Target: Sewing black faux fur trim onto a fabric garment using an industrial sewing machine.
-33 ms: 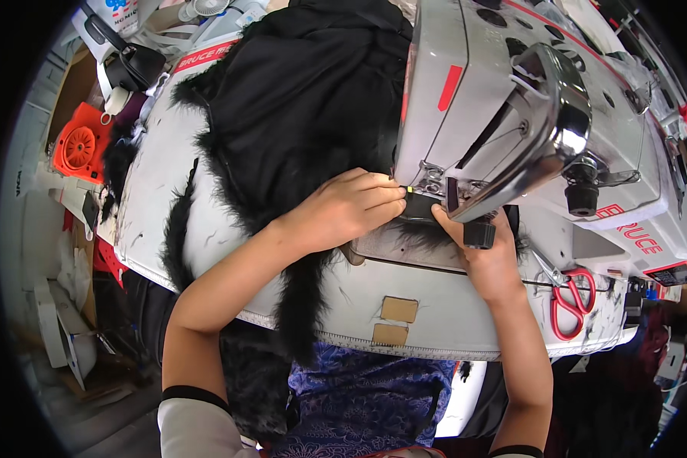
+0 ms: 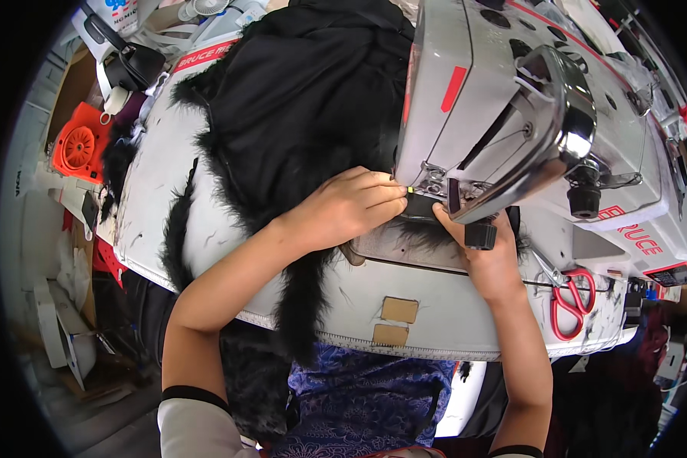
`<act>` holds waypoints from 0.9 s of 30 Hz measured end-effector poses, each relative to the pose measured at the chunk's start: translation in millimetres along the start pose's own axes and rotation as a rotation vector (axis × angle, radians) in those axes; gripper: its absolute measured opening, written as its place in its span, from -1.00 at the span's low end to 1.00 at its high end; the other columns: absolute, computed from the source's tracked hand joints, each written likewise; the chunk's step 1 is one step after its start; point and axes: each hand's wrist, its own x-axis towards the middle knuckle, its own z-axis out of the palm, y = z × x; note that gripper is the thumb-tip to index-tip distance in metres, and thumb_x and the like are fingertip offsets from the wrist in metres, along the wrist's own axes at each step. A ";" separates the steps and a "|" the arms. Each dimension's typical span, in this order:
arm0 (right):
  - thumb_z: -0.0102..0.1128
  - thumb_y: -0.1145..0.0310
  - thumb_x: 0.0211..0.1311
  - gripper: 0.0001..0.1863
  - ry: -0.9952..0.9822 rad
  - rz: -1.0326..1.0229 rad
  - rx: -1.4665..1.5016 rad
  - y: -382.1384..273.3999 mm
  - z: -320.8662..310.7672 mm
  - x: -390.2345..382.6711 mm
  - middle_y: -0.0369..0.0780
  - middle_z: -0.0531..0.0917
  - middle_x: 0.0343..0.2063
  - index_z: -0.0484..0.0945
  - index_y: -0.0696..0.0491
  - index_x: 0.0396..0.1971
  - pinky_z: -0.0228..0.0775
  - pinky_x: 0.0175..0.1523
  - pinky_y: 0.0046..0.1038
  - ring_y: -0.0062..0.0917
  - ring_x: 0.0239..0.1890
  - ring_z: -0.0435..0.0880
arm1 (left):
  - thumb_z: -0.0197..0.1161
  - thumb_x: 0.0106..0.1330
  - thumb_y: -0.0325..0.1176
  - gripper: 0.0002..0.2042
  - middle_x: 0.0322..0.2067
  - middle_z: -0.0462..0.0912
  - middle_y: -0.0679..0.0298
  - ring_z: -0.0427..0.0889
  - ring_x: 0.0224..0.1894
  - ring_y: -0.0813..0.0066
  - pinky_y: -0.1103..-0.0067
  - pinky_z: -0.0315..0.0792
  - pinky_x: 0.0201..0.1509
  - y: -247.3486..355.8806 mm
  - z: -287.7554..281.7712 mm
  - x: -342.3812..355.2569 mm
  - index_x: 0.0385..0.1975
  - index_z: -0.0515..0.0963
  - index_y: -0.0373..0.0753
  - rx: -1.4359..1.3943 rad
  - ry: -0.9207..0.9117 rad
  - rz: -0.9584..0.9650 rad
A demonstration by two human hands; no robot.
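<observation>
Head view: we've got a black cloth garment w/ fluffy fur trim [image 2: 313,99] spread on the white worktable [image 2: 458,328], its near edge at the needle area of the white sewing machine w/ red markings [image 2: 441,91]. Our L hand [image 2: 347,204] rests on that edge, fingers curled together — thumb's hidden, so can't tell if it's pinching. Our R hand [image 2: 487,256] has its thumb on the cloth, other fingers partly behind a black knob [image 2: 479,236] under the curved chrome guard [image 2: 572,137]; grip unclear. Red-handled scissors [image 2: 578,305] lie to the R.
</observation>
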 end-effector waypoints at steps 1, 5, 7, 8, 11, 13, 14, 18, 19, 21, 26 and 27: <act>0.13 0.72 -0.41 -0.31 -0.006 0.014 -0.008 1.1 -0.2 -0.6 -0.21 0.53 -0.31 0.58 -0.15 -0.11 0.38 -0.05 -0.41 -0.34 -0.21 0.50 | 0.15 -0.02 -0.45 -0.81 -0.26 0.54 0.32 0.50 -0.12 0.42 0.56 0.39 -0.09 -2.2 1.3 2.1 -0.35 0.49 -0.24 -0.003 0.018 0.003; 0.12 0.75 -0.38 -0.31 -0.059 0.075 0.022 5.6 3.6 -4.0 -0.21 0.52 -0.34 0.57 -0.16 -0.10 0.37 -0.08 -0.40 -0.34 -0.25 0.50 | 0.17 -0.04 -0.45 -0.81 -0.36 0.52 0.34 0.50 -0.18 0.44 0.56 0.39 -0.13 -5.0 -0.4 5.4 -0.37 0.48 -0.25 -0.001 0.054 0.015; 0.12 0.76 -0.36 -0.31 -0.063 0.075 0.023 6.1 4.2 -3.6 -0.21 0.52 -0.36 0.57 -0.16 -0.09 0.37 -0.09 -0.39 -0.34 -0.27 0.49 | 0.17 -0.04 -0.46 -0.81 -0.38 0.51 0.34 0.51 -0.18 0.44 0.56 0.39 -0.14 -6.6 -0.1 5.7 -0.37 0.48 -0.25 0.007 0.069 0.023; 0.12 0.76 -0.37 -0.31 -0.053 0.063 0.011 7.1 5.5 -3.4 -0.21 0.53 -0.38 0.57 -0.16 -0.10 0.37 -0.09 -0.37 -0.33 -0.27 0.49 | 0.18 -0.04 -0.46 -0.82 -0.40 0.50 0.34 0.51 -0.18 0.45 0.56 0.39 -0.14 -7.4 0.3 5.8 -0.38 0.48 -0.25 0.015 0.084 0.031; 0.10 0.77 -0.36 -0.33 -0.077 0.070 0.002 10.2 7.7 -4.1 -0.21 0.54 -0.38 0.58 -0.15 -0.12 0.37 -0.09 -0.34 -0.31 -0.26 0.49 | 0.17 -0.05 -0.46 -0.81 -0.39 0.51 0.34 0.51 -0.19 0.44 0.56 0.39 -0.14 -8.3 0.6 6.6 -0.38 0.48 -0.25 0.061 0.082 0.041; 0.10 0.77 -0.35 -0.34 -0.110 0.089 0.007 11.1 8.0 -2.7 -0.21 0.55 -0.38 0.59 -0.14 -0.13 0.37 -0.08 -0.33 -0.30 -0.25 0.50 | 0.17 -0.05 -0.47 -0.81 -0.40 0.51 0.34 0.51 -0.20 0.43 0.57 0.40 -0.15 -9.0 1.2 7.0 -0.38 0.48 -0.26 0.089 0.092 0.049; 0.10 0.77 -0.35 -0.36 -0.046 0.056 0.024 10.4 8.2 -0.2 -0.21 0.56 -0.36 0.59 -0.13 -0.14 0.37 -0.09 -0.33 -0.29 -0.25 0.50 | 0.17 -0.06 -0.47 -0.81 -0.41 0.50 0.34 0.52 -0.21 0.43 0.57 0.40 -0.15 -9.0 1.7 6.9 -0.39 0.48 -0.26 0.117 0.102 0.055; 0.11 0.76 -0.36 -0.38 0.063 -0.003 0.060 7.2 7.6 4.9 -0.21 0.56 -0.33 0.60 -0.11 -0.16 0.38 -0.09 -0.32 -0.27 -0.23 0.50 | 0.17 -0.08 -0.47 -0.81 -0.43 0.50 0.33 0.52 -0.21 0.42 0.56 0.41 -0.14 -5.8 0.2 7.2 -0.40 0.48 -0.27 0.117 0.078 0.052; 0.11 0.76 -0.36 -0.37 0.078 -0.008 0.057 7.7 9.4 4.3 -0.21 0.56 -0.33 0.60 -0.12 -0.17 0.38 -0.09 -0.32 -0.27 -0.23 0.50 | 0.16 -0.08 -0.48 -0.81 -0.43 0.50 0.33 0.52 -0.20 0.41 0.56 0.41 -0.13 -4.5 0.0 6.8 -0.41 0.48 -0.27 0.119 0.060 0.034; 0.12 0.76 -0.36 -0.37 0.063 -0.004 0.054 7.3 9.7 3.5 -0.21 0.56 -0.33 0.60 -0.14 -0.16 0.39 -0.10 -0.32 -0.27 -0.23 0.51 | 0.16 -0.08 -0.48 -0.81 -0.43 0.50 0.33 0.52 -0.19 0.40 0.55 0.41 -0.13 -3.9 0.4 6.9 -0.41 0.48 -0.27 0.122 0.042 0.018; 0.13 0.74 -0.33 -0.39 0.101 -0.014 0.042 9.1 12.4 5.6 -0.19 0.54 -0.36 0.60 -0.15 -0.17 0.38 -0.12 -0.32 -0.28 -0.25 0.50 | 0.16 -0.10 -0.48 -0.81 -0.43 0.51 0.32 0.52 -0.16 0.40 0.56 0.41 -0.13 -7.0 4.2 6.4 -0.41 0.48 -0.28 0.177 0.072 0.040; 0.13 0.74 -0.33 -0.39 0.101 -0.015 0.041 9.0 11.6 5.1 -0.19 0.54 -0.36 0.60 -0.15 -0.17 0.38 -0.12 -0.32 -0.28 -0.25 0.50 | 0.16 -0.10 -0.48 -0.81 -0.43 0.51 0.32 0.52 -0.16 0.40 0.56 0.41 -0.13 -6.5 4.3 6.5 -0.41 0.48 -0.28 0.178 0.074 0.040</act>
